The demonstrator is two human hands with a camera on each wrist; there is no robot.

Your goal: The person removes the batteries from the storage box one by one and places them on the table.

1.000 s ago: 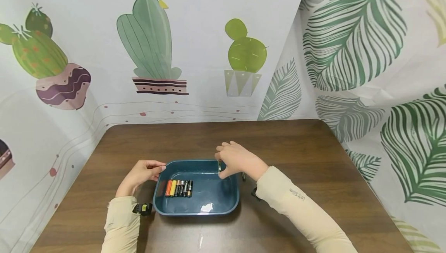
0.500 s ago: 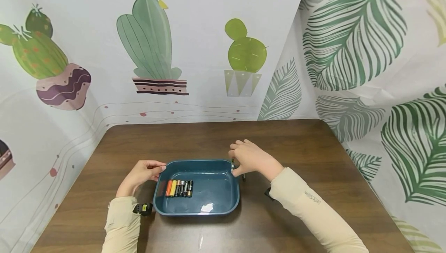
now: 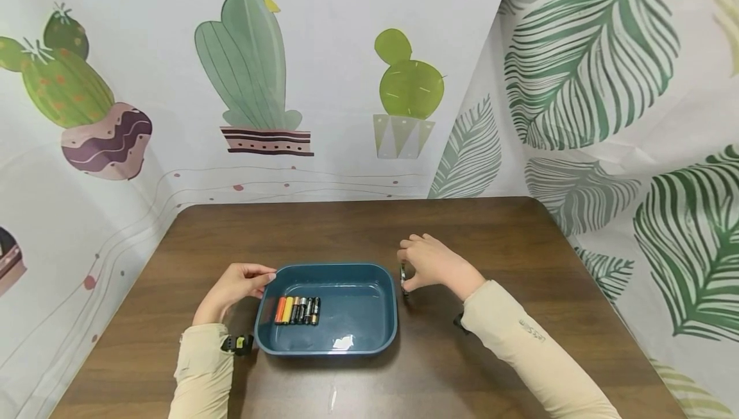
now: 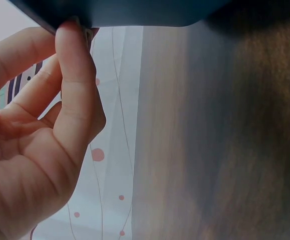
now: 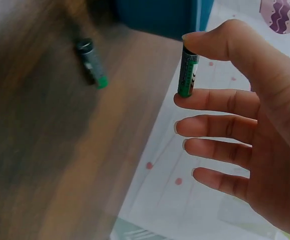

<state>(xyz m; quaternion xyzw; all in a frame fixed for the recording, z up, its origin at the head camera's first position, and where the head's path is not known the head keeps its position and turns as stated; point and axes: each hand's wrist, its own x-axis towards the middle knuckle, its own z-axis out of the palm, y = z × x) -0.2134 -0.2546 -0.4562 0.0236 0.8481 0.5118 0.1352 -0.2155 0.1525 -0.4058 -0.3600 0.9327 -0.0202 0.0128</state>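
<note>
My right hand [image 3: 433, 263] is just right of the blue tray [image 3: 340, 353], over the table. Between thumb and index fingertip it pinches a green-and-black battery [image 5: 188, 73] by its two ends. A second green-and-black battery [image 5: 91, 62] lies on the table below, largely covered by the hand in the head view. At the tray's upper left corner, my left hand [image 3: 238, 289] pinches the rim between thumb and fingers. Inside the tray, toward the left, several batteries [image 3: 297, 310] lie side by side in a row: orange, yellow, then mostly black ones.
The brown wooden table [image 3: 479, 233] reaches back to a white wall cloth [image 3: 340, 66] printed with cacti and leaves. A black strap device [image 3: 238, 344] sits on the left wrist, close to the tray's left side.
My right hand has moved right with the battery, from over the tray's right part, past its rim, to above the table. The left hand and the batteries in the tray stay put.
</note>
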